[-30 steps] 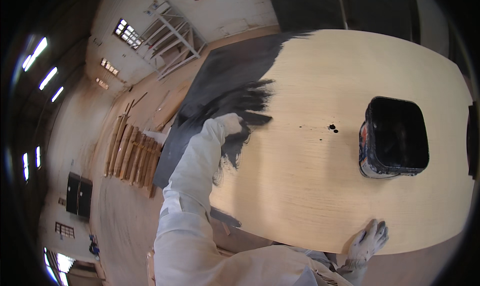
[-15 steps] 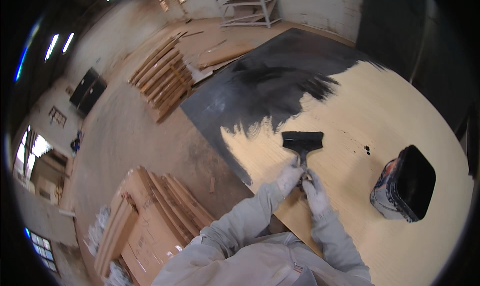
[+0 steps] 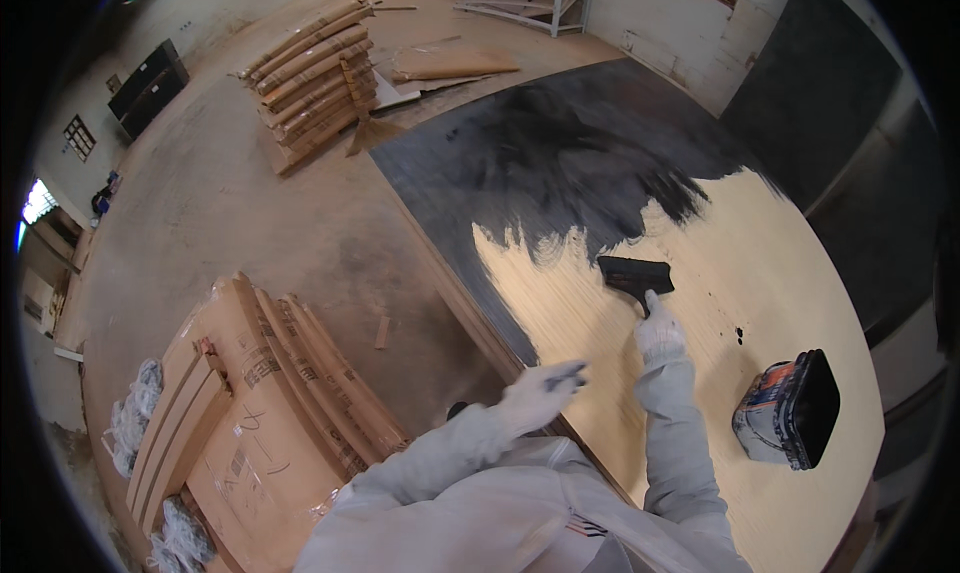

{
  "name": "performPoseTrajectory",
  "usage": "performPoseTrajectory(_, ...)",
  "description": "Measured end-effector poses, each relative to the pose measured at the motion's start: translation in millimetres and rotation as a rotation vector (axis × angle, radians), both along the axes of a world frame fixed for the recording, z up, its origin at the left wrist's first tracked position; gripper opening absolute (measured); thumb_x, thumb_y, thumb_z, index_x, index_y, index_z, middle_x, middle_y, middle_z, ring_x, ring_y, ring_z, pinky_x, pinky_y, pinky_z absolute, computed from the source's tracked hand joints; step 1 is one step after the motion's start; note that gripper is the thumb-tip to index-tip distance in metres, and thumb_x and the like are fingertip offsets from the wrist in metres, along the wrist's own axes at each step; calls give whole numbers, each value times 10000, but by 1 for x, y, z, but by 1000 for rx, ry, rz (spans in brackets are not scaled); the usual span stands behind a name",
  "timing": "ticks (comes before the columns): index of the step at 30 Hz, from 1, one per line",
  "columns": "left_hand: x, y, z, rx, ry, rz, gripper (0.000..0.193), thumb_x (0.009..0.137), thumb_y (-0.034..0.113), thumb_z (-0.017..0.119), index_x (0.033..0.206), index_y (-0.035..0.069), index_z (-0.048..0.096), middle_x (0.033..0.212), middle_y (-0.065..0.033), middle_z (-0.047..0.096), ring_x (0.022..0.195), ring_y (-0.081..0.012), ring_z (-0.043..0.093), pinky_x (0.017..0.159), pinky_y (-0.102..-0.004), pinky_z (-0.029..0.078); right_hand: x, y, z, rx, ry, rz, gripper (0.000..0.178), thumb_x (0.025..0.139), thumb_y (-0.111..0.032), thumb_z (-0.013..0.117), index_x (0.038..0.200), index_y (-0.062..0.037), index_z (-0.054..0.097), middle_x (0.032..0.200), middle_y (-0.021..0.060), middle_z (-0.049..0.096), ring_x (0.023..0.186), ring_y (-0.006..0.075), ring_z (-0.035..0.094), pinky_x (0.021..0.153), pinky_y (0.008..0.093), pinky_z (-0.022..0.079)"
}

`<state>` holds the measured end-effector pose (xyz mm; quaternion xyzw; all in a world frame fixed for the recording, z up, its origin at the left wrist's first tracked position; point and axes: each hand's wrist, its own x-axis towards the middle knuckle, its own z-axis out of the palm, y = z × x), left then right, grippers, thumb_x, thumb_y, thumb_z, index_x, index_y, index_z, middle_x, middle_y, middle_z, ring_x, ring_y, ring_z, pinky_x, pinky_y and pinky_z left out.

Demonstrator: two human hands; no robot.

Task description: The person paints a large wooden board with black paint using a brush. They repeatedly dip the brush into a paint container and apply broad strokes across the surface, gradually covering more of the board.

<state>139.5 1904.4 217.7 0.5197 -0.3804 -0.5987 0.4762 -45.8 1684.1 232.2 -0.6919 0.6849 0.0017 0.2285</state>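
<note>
A wide paintbrush (image 3: 636, 275), its broad head black with paint, is at the unpainted side of a large pale board (image 3: 600, 353), just below the ragged edge of black paint (image 3: 560, 153). My right hand (image 3: 660, 330), in a white glove, is closed around the brush's handle. Nearer to me, my left hand (image 3: 540, 397) hovers by the board's near left edge, also gloved. Its fingers are stretched out, dark at the tips, and nothing shows in them. To the right, a square bucket (image 3: 786, 411) with a black opening stands on the board.
Black drops (image 3: 739, 335) dot the pale surface. Flat cardboard packages (image 3: 260, 423) lean at the lower left, beside plastic wrapping (image 3: 135, 418). A stack of wrapped bundles (image 3: 315, 78) and a broom (image 3: 370, 133) stand beyond the floor (image 3: 290, 233). Dark panels (image 3: 820, 63) rise at the right.
My left hand has let go of the brush handle and drawn back toward me. My right hand alone now holds the brush, which has turned and shifted slightly right. The view has shifted too.
</note>
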Motion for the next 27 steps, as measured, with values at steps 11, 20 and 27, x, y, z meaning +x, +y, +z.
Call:
performPoseTrajectory(11,252,96,-217,494,-418,479,346,1030,129,560,1302,29,748,1141,-187,801,1063,-275,776,942,-365,595,171,-20,12,-122,269,425,420,1092,-234,411,1399,-157,687,1300,194,746,1235,390,706,1052,494,549)
performPoseTrajectory(20,283,185,-364,883,-553,39,362,1005,217,567,1269,76,770,1281,-209,745,1247,-402,678,1076,-437,536,241,-24,88,78,502,488,394,1074,-243,487,1389,-156,706,1322,143,749,1244,341,712,1052,471,553)
performPoseTrajectory(27,276,183,-363,806,-594,-166,364,1045,237,539,1274,74,770,1310,-184,746,1259,-388,675,1083,-407,530,271,-5,89,2,493,518,368,1021,-175,539,1287,-55,763,1311,186,752,1266,350,709,1061,458,564)
